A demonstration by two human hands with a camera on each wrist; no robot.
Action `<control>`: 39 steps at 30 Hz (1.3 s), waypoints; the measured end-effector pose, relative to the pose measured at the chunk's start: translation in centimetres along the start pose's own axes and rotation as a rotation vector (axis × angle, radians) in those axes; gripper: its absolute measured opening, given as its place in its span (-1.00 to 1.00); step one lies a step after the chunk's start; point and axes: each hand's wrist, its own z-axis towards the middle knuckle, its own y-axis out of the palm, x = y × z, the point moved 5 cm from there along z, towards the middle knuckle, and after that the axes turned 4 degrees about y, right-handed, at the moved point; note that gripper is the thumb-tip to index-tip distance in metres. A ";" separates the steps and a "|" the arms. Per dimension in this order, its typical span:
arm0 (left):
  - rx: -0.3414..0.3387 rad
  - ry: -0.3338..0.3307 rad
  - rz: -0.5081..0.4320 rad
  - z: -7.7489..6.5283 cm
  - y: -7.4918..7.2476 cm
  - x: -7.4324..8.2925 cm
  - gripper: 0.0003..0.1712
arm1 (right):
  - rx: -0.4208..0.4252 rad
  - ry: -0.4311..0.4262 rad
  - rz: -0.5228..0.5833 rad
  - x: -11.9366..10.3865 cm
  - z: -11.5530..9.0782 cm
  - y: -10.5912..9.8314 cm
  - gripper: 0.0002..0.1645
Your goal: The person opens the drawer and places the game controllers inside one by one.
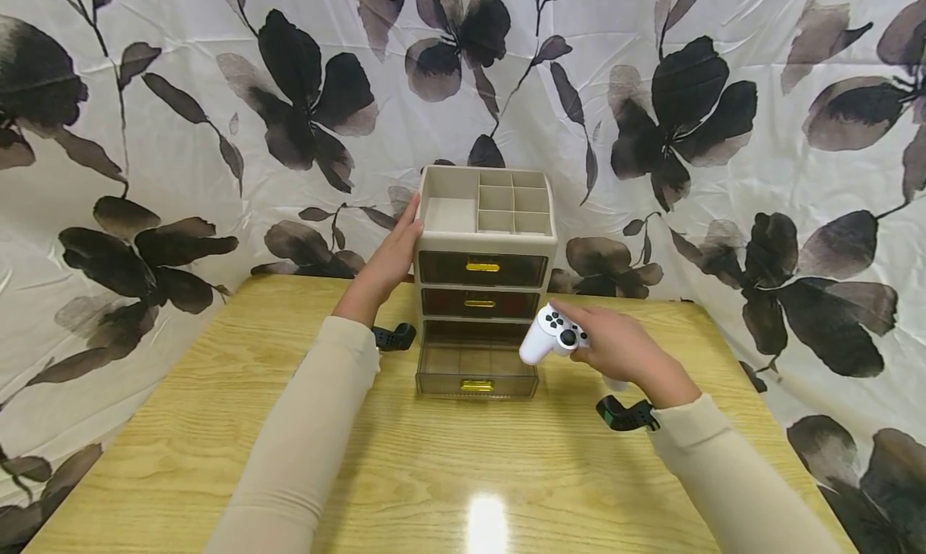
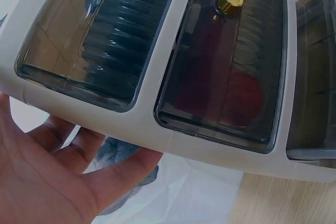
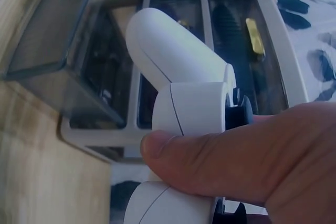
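A beige drawer organizer stands at the back of the table, its top divided into small compartments. Its bottom drawer is pulled out, and the see-through tray shows nothing inside. My left hand rests against the organizer's left side, fingers along its edge; in the left wrist view the thumb touches the frame. With my right hand I grip a white game controller above the right side of the open drawer. In the right wrist view the thumb presses on the controller.
The two upper drawers, the top drawer and middle drawer, are closed; something reddish shows through the middle one. The wooden table extends on both sides. Behind hangs a floral cloth.
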 end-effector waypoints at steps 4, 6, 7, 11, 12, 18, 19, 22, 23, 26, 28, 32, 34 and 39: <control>0.002 -0.002 0.005 0.2 -0.1 -0.2 -0.37 | -0.001 -0.002 -0.016 -0.7 0.7 0.1 0.00; 0.003 0.000 0.011 0.5 -0.2 -0.6 -0.37 | 0.000 -0.003 -0.014 -1.1 1.1 0.3 0.00; 0.006 0.004 0.011 0.8 -0.2 -0.9 -0.37 | 0.002 -0.004 -0.015 -1.3 1.2 0.4 -0.01; 0.021 0.020 0.015 1.7 -0.5 -2.2 -0.40 | 0.004 -0.016 -0.009 -2.3 1.8 0.5 -0.02; 0.025 0.024 0.014 1.8 -0.5 -2.6 -0.40 | 0.007 -0.024 -0.013 -2.6 2.0 0.5 -0.03; 0.035 0.041 0.022 2.1 -0.6 -3.0 -0.40 | 0.017 -0.049 -0.023 -3.9 2.8 0.7 -0.07; 0.036 0.040 0.019 2.1 -0.6 -3.0 -0.40 | 0.019 -0.049 -0.022 -4.1 3.0 0.7 -0.07; 0.029 0.031 0.006 1.9 -0.5 -2.7 -0.39 | 0.024 -0.055 -0.019 -4.7 3.3 0.8 -0.07; 0.025 0.026 -0.001 1.8 -0.5 -2.5 -0.39 | 0.026 -0.056 -0.019 -4.9 3.4 0.7 -0.06; 0.014 0.015 -0.014 1.2 -0.3 -1.6 -0.38 | 0.027 -0.056 -0.012 -5.4 3.7 0.7 -0.05; 0.008 0.010 -0.012 0.7 -0.1 -0.9 -0.37 | 0.021 -0.056 -0.016 -5.6 3.9 0.8 -0.05; 0.007 0.007 0.002 0.1 0.0 -0.2 -0.36 | 0.010 -0.055 -0.018 -6.2 4.5 1.2 -0.05; 0.006 0.007 0.007 0.2 0.0 -0.3 -0.36 | 0.010 -0.054 -0.006 -6.4 4.8 1.4 -0.04; 0.019 0.007 -0.003 1.4 -0.4 -1.9 -0.38 | 0.017 -0.061 0.025 -7.1 5.4 1.7 -0.05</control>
